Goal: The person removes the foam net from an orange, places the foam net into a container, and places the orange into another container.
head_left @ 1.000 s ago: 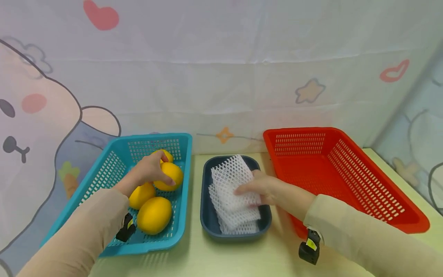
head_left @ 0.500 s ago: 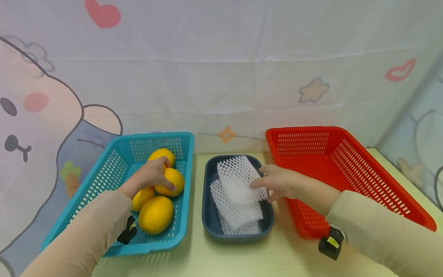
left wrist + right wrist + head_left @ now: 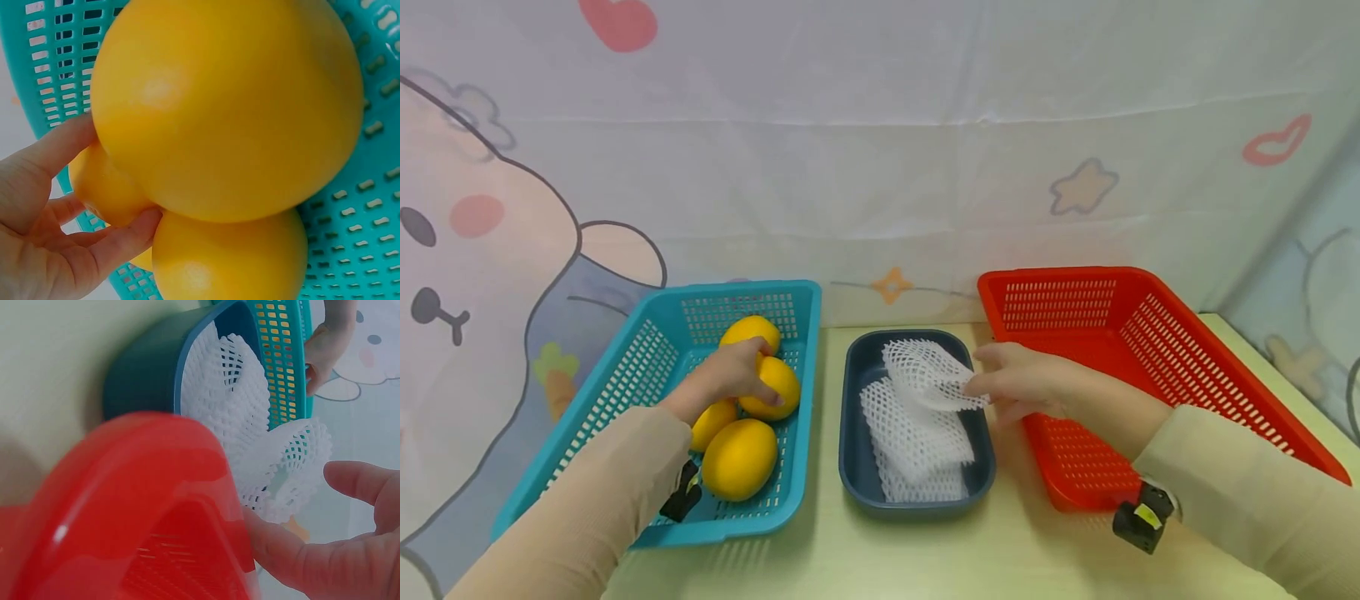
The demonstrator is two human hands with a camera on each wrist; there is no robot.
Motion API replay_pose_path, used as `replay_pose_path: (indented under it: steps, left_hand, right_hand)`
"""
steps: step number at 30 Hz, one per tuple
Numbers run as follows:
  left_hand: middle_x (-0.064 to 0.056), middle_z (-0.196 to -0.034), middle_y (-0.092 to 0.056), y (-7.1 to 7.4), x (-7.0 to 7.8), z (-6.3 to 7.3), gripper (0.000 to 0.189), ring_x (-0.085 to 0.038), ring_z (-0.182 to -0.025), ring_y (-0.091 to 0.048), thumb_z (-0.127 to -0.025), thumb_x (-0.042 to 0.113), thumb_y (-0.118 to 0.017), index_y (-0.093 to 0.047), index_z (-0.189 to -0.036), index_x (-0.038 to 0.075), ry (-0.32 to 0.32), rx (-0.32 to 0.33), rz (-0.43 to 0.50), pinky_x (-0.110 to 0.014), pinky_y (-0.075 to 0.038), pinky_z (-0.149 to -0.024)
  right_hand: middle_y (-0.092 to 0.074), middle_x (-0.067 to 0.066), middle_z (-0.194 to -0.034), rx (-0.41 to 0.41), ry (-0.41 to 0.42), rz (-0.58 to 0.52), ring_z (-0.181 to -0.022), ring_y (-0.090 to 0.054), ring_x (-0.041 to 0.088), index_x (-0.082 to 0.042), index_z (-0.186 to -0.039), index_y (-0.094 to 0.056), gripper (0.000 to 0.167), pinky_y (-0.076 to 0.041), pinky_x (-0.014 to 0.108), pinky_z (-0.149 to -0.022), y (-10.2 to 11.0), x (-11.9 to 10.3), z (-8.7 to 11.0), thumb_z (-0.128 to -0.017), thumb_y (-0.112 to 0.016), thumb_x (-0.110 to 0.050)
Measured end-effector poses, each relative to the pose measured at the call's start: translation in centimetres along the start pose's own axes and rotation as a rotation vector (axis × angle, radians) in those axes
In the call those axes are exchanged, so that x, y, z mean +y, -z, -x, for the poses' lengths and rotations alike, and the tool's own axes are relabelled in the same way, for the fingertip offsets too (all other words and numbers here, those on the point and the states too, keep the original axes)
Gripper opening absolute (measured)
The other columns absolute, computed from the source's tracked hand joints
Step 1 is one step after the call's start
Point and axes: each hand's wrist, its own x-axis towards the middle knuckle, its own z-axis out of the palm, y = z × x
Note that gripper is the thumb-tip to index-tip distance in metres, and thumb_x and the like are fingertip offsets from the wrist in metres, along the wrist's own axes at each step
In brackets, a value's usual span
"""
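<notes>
In the teal basket [image 3: 808, 367] at left, my left hand [image 3: 733, 373] grips a yellow lemon [image 3: 781, 385], thumb on its near side. The left wrist view has thumb and fingers around a lemon [image 3: 109, 187], while a larger-looking lemon [image 3: 231, 112] fills the foreground. My right hand [image 3: 1026, 385] holds the edge of a white foam net sleeve [image 3: 921, 367] over the dark blue tray [image 3: 917, 510]. Seen from the right wrist, the sleeve's mouth [image 3: 294, 462] gapes between thumb and fingers. More white sleeves [image 3: 917, 437] lie beneath it.
A red basket [image 3: 1180, 333] stands right of the tray, and its rim comes close to my right wrist camera. Several other lemons [image 3: 740, 460] lie around my left hand. A printed cloth [image 3: 880, 167] hangs behind the table [image 3: 850, 558].
My right hand has moved right and a little up, drawing the top sleeve's edge along and lifting it off the others. My left hand stays on its lemon.
</notes>
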Motion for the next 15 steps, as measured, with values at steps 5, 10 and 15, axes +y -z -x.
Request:
replay_pose_path:
  steps: [5, 10, 15]
  left_hand:
    - [-0.024, -0.116, -0.051, 0.1, -0.1, 0.1, 0.079, -0.034, -0.091, -0.05, -0.072, 0.024, -0.08, -0.037, -0.132, -0.004, 0.002, -0.023, -0.001, -0.041, -0.049, -0.074]
    - [-0.027, -0.121, -0.048, 0.2, -0.2, 0.3, 0.082, -0.033, -0.09, -0.051, -0.074, 0.023, -0.079, -0.032, -0.136, -0.002, 0.009, -0.036, 0.019, -0.039, -0.05, -0.073]
    - [-0.031, -0.131, -0.042, 0.7, 0.1, 0.8, 0.083, -0.041, -0.105, -0.048, -0.075, 0.027, -0.078, -0.032, -0.138, 0.0, -0.003, -0.036, -0.01, -0.051, -0.045, -0.084]
  right_hand:
    - [-0.024, 0.024, -0.144, 0.005, 0.021, 0.015, -0.12, -0.042, 0.041, 0.0, -0.145, -0.018, 0.081, -0.051, 0.041, -0.085, 0.5, -0.1, 0.3, -0.084, -0.066, -0.022]
    - [-0.025, 0.024, -0.143, 0.0, 0.044, 0.005, -0.121, -0.04, 0.04, 0.0, -0.145, -0.019, 0.078, -0.049, 0.043, -0.087, 0.9, 0.0, 0.6, -0.085, -0.065, -0.021]
    - [-0.027, 0.025, -0.142, -0.002, 0.067, 0.003, -0.122, -0.039, 0.041, -0.001, -0.144, -0.021, 0.075, -0.049, 0.044, -0.088, 1.3, 0.0, 0.6, -0.086, -0.064, -0.021]
